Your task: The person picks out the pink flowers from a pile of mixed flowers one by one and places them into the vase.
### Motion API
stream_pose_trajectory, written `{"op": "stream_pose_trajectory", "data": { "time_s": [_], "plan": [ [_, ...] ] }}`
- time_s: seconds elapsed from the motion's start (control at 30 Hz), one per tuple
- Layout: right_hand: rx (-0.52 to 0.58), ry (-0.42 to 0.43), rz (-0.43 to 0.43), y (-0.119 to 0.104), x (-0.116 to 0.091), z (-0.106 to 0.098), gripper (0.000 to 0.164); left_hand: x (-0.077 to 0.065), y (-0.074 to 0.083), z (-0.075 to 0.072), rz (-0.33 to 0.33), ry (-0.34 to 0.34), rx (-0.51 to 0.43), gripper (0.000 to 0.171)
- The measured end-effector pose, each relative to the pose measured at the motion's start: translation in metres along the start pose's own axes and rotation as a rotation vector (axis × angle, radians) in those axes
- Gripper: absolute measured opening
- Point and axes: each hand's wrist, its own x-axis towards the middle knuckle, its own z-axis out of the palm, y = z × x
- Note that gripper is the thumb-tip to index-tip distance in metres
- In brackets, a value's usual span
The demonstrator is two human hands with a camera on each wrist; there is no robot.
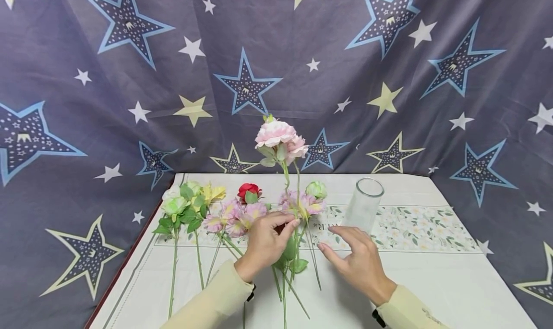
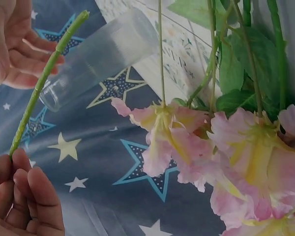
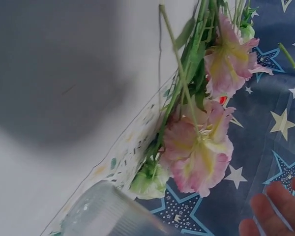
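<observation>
Between thumb and fingertips, my left hand [image 1: 269, 237] pinches a green flower stem [image 2: 45, 73]. In the head view a pink peony-like flower [image 1: 275, 134] stands upright above that hand, its stem running down toward the fingers. My right hand [image 1: 360, 264] is held apart to the right, fingers spread and holding nothing. In the left wrist view its fingers appear behind the stem. A clear glass vase [image 1: 364, 208] stands upright just beyond the right hand. Pink-and-yellow flowers [image 2: 174, 137] lie beside the left hand, their stems pointing toward the front.
Green-white flowers [image 1: 174, 202], a yellow flower [image 1: 213, 193] and a red rose [image 1: 249, 191] lie on the left half of the table. A pale green flower [image 1: 317, 189] lies mid-table. A floral runner [image 1: 425, 228] crosses the white cloth; a starry curtain [image 1: 294, 84] hangs behind.
</observation>
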Motion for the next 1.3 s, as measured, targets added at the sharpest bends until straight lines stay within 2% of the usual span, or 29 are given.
{"op": "stream_pose_trajectory", "data": {
  "time_s": [0.17, 0.4, 0.73, 0.97, 1.3],
  "plan": [
    [0.050, -0.009, -0.011, -0.007, 0.005, 0.005, 0.030, -0.001, 0.001, 0.004, -0.001, -0.015, -0.034, 0.010],
    [0.136, -0.033, -0.006, -0.019, 0.012, 0.013, 0.022, -0.001, 0.005, 0.008, 0.020, -0.016, -0.022, 0.010],
    [0.234, -0.087, 0.051, -0.025, 0.014, 0.020, 0.015, 0.000, 0.005, 0.011, 0.055, -0.037, -0.002, 0.013],
    [0.265, -0.062, 0.039, -0.026, 0.014, 0.024, 0.011, 0.000, 0.007, 0.013, 0.047, -0.030, 0.002, 0.012],
    [0.316, -0.032, 0.104, -0.027, 0.011, 0.027, 0.010, -0.003, 0.007, 0.017, 0.057, -0.040, 0.024, 0.012]
  ]
}}
